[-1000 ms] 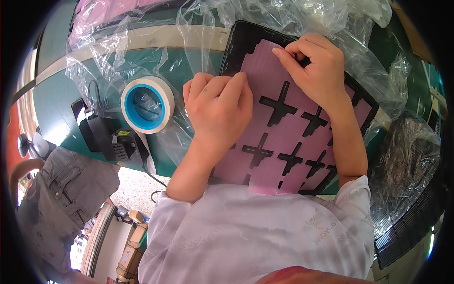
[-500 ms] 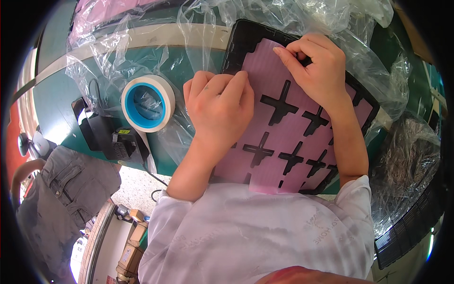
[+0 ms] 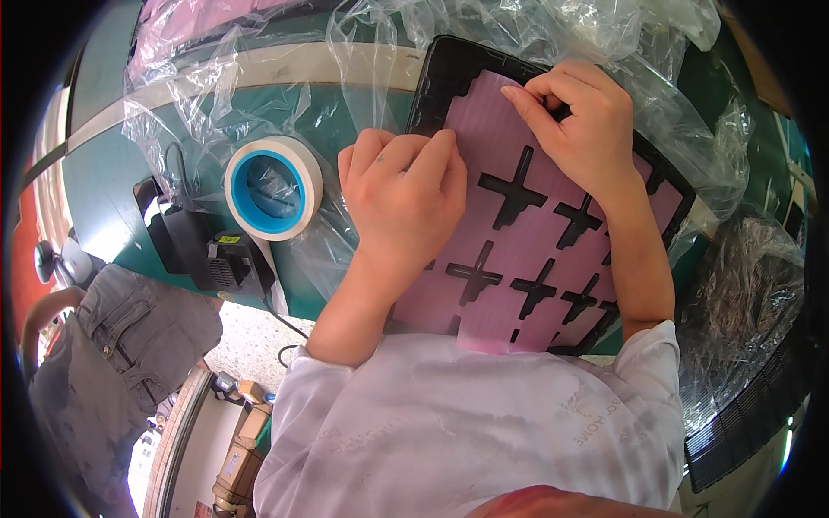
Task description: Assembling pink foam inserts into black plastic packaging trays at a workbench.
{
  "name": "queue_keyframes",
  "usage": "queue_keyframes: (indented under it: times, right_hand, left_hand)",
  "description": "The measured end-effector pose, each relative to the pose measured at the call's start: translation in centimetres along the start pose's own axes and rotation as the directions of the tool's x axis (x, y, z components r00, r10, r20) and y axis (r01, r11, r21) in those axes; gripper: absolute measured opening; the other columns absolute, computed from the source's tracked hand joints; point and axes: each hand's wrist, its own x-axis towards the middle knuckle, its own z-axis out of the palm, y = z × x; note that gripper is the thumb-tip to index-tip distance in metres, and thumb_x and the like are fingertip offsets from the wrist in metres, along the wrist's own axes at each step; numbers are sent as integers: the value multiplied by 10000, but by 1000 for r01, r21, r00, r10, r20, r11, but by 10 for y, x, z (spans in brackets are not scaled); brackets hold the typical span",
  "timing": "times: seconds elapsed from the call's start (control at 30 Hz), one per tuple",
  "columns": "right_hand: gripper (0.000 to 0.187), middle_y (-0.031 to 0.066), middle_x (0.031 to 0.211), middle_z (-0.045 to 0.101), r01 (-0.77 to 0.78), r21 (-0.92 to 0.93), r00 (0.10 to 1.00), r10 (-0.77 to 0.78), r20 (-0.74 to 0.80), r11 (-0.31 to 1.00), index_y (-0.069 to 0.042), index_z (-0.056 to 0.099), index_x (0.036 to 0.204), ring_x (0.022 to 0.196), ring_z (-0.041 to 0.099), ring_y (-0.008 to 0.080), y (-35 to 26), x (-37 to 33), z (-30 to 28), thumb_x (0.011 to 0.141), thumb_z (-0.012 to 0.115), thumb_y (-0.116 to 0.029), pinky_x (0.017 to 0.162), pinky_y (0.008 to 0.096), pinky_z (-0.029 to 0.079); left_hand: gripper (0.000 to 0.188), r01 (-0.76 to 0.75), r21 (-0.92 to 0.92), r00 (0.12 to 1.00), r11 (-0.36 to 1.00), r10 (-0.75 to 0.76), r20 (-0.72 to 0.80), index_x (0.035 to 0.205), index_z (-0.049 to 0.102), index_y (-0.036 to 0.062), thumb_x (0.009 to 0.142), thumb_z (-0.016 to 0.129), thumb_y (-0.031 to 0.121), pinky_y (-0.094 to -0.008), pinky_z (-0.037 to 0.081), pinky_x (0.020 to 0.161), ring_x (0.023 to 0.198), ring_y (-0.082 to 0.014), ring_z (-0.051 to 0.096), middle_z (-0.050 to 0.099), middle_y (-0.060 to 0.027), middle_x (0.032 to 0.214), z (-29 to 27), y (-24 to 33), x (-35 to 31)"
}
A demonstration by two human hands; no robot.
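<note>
Lying in a black tray [image 3: 445, 73], a pink sheet [image 3: 488, 116] shows black cross-shaped gaps. The left hand [image 3: 401, 190] curls at the tray's left edge, the right hand [image 3: 587, 125] over its far edge; whether their fingers grip is unclear. Both match their earlier pose. Beyond the tray lies clear film [image 3: 604, 26].

Faintly ribbed, matt pink sheet [image 3: 534, 242], black plastic-looking tray [image 3: 445, 73], glossy crinkled clear film [image 3: 673, 104], soft cloth shirt [image 3: 466, 423].

White short-sleeved shirt [image 3: 466, 414], faint lettering [image 3: 594, 421] (greyish), small dark mark [image 3: 380, 159] on left hand [image 3: 404, 188]
</note>
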Motion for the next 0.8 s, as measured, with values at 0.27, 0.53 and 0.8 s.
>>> queue_keyframes:
  times: [0.27,0.53,0.8]
  right_hand:
    - [220,-15,623,547,0,-11,1000,0,-1,1000,-116,688,693,602,567,176,1,0,0,807,843,-223,529,324,443]
    - [222,-14,623,547,3,-5,1000,-3,3,1000,-117,689,696,602,567,179,1,1,-1,812,840,-230,530,325,442]
    - [216,-15,630,559,-7,-8,1000,7,3,1000,-116,693,700,609,577,179,0,0,-1,813,839,-229,536,327,453]
  left_hand:
    - [151,-7,-7,1000,1000,7,7,861,789,119,731,801,44,-334,422,691,695,-185,590,687,31,747,-4,3,6]
    - [151,-11,-2,1000,1000,11,1,866,792,121,732,806,52,-337,419,691,694,-186,588,689,32,753,-4,3,5]
    - [145,-3,4,1000,1000,3,9,862,791,124,736,804,54,-338,417,686,699,-184,594,686,34,750,-3,4,6]
